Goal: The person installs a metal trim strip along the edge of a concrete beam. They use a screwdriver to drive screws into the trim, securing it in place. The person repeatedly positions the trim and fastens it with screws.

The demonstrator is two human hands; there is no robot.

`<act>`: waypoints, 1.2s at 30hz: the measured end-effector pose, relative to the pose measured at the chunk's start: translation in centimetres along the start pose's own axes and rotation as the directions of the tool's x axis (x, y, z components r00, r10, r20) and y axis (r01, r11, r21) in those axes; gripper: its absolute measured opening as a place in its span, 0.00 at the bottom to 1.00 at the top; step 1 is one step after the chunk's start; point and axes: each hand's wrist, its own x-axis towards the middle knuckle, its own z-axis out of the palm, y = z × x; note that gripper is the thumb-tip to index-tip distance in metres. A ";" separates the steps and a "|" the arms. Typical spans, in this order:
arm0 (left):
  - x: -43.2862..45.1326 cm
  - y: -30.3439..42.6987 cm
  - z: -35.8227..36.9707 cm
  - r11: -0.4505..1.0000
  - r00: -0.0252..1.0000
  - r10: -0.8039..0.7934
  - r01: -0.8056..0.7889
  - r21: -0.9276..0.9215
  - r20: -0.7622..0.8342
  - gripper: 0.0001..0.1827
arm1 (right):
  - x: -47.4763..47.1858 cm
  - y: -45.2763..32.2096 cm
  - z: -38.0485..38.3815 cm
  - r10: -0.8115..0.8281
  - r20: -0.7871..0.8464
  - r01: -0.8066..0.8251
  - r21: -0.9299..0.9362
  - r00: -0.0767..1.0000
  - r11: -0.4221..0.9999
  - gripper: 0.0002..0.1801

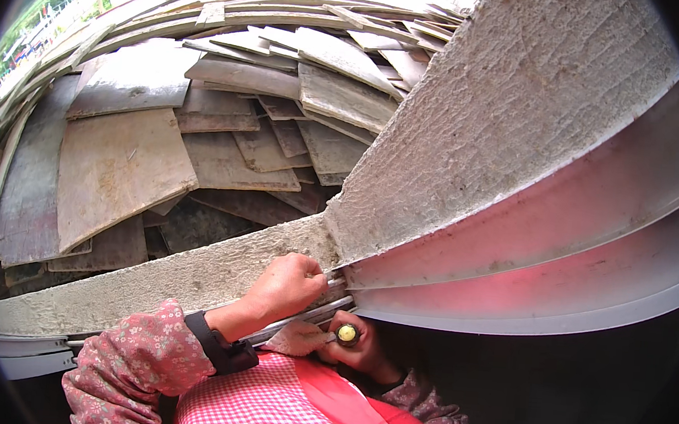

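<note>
My left hand (pixel 289 283) is curled with its knuckles up at the corner where the window track (pixel 338 301) meets the jamb. Its fingertips are hidden, so whether they pinch anything is unclear. Lower and nearer my body, my right hand (pixel 358 348) grips a tool handle (pixel 347 334) with a yellow butt end, seen almost end-on. A pale, dirty, triangular piece (pixel 298 338) spreads left from the handle; it looks like a putty-knife blade. It lies close to the metal track, below my left hand.
A rough cement sill (pixel 161 276) runs along the opening, and a rough cement jamb (pixel 502 117) rises at right. Beside it stands a metal window frame (pixel 522 244) with reddish reflections. Metal frame ends (pixel 32 349) show at lower left. Outside lie piled wooden boards (pixel 121 171).
</note>
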 end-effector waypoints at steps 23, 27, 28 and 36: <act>-0.3 0.2 1.1 0.842 0.981 -0.170 0.193 -0.505 0.091 0.14 | 0.3 0.0 0.1 -0.031 -0.010 0.031 -0.024 0.999 0.999 0.11; -0.5 0.1 1.9 0.759 0.979 -0.162 0.204 -0.618 0.124 0.14 | 0.3 -0.1 0.1 -0.049 -0.014 0.048 -0.057 0.999 0.997 0.11; -0.6 0.0 2.0 0.752 0.980 -0.158 0.201 -0.628 0.124 0.14 | 0.3 -0.1 0.1 -0.058 -0.017 0.057 -0.056 0.998 0.997 0.11; -1.2 1.1 2.9 0.699 0.968 -0.223 0.242 -0.673 0.117 0.14 | 0.1 -0.4 0.2 -0.036 0.024 0.036 0.014 0.999 0.999 0.10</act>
